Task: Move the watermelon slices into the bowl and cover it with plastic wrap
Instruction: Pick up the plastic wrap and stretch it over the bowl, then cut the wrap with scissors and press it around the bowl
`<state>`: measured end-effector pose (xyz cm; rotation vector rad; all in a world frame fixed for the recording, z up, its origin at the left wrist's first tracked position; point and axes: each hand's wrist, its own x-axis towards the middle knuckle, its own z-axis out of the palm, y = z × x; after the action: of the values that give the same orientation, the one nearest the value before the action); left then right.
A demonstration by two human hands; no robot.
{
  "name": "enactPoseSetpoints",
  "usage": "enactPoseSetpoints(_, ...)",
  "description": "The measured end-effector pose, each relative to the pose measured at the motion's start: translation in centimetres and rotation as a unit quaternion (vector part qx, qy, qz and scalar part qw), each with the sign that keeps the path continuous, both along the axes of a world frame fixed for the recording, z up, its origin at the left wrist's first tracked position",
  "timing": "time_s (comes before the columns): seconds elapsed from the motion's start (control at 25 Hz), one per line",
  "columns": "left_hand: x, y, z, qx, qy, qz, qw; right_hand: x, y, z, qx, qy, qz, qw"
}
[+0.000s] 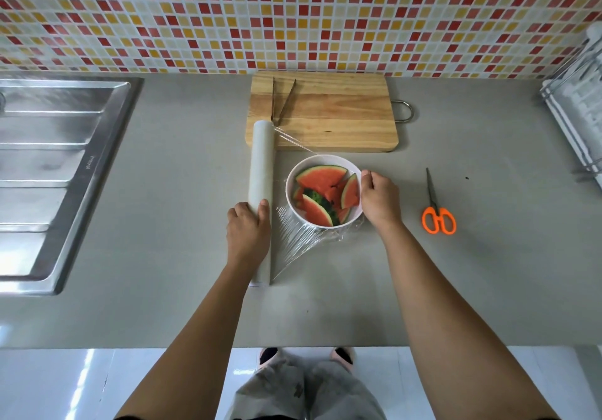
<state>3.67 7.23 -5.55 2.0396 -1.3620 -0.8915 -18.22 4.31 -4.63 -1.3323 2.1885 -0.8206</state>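
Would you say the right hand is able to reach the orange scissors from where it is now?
Probably yes: the scissors lie just right of the right hand, with only bare counter between. It would first have to release the plastic wrap it pinches at the bowl rim.

One each: bowl [288, 188], roll [260, 165], board [342, 116], tongs [287, 100], scissors [434, 199].

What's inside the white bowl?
It holds watermelon slices with red flesh and green rind, piled in the bowl. Clear plastic wrap is stretched over them. The bowl's bottom is hidden under the slices.
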Motion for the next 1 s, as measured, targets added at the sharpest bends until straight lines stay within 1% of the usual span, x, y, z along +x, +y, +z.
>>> enactPoseSetpoints(0.12, 0.0, 0.0, 0.0, -0.005, 0.004, -0.002, 1.0, -0.1, 0.0, 0.2, 0.003, -0.003, -0.001, 1.0)
enactPoseSetpoints(0.24, 0.4, -0.1, -0.1, -0.007, 0.004, 0.004, 1.0, -0.1, -0.3, 0.3, 0.049, -0.022, 0.018, 0.998)
enactPoseSetpoints(0.36, 0.4, 0.1, -0.1, -0.022, -0.024, -0.001, 0.999, -0.2, -0.6, 0.1, 0.087, -0.042, 0.023, 0.995)
enactPoseSetpoints(0.44, 0.4, 0.2, 0.0, -0.021, -0.024, -0.003, 0.999, -0.3, -0.5, 0.1, 0.1, -0.067, 0.001, 0.993)
enactPoseSetpoints(0.52, 0.5, 0.1, 0.0, -0.008, -0.012, -0.007, 1.0, -1.1, 0.2, 0.0, 0.073, -0.08, -0.063, 0.992)
enactPoseSetpoints(0.56, 0.5, 0.1, -0.1, -0.004, -0.012, -0.009, 1.0, -1.8, 0.7, -0.2, 0.04, -0.062, -0.096, 0.993)
enactPoseSetpoints(0.6, 0.6, 0.1, -0.1, -0.003, -0.012, -0.011, 1.0, -2.7, 1.4, -0.3, 0.006, -0.024, -0.123, 0.992)
enactPoseSetpoints(0.64, 0.6, 0.1, -0.1, -0.003, -0.011, -0.011, 1.0, -3.8, 2.1, -0.4, -0.014, 0.024, -0.147, 0.989)
enactPoseSetpoints(0.68, 0.5, 0.1, -0.1, -0.003, -0.009, -0.011, 1.0, -4.9, 2.8, -0.5, -0.015, 0.068, -0.166, 0.984)
enactPoseSetpoints(0.72, 0.5, 0.1, -0.1, -0.002, -0.007, -0.01, 1.0, -5.9, 3.5, -0.5, 0.002, 0.102, -0.18, 0.978)
enactPoseSetpoints(0.8, 0.3, 0.2, 0.0, 0.001, -0.004, -0.008, 1.0, -7.3, 4.4, -0.8, 0.074, 0.139, -0.187, 0.97)
enactPoseSetpoints(0.88, 0.4, 0.1, 0.1, 0.003, 0.001, -0.005, 1.0, -8.0, 4.8, -1.1, 0.138, 0.141, -0.182, 0.963)
enactPoseSetpoints(1.0, 0.4, 0.1, 0.1, 0.003, 0.011, -0.003, 1.0, -8.5, 4.9, -1.4, 0.164, 0.134, -0.163, 0.964)
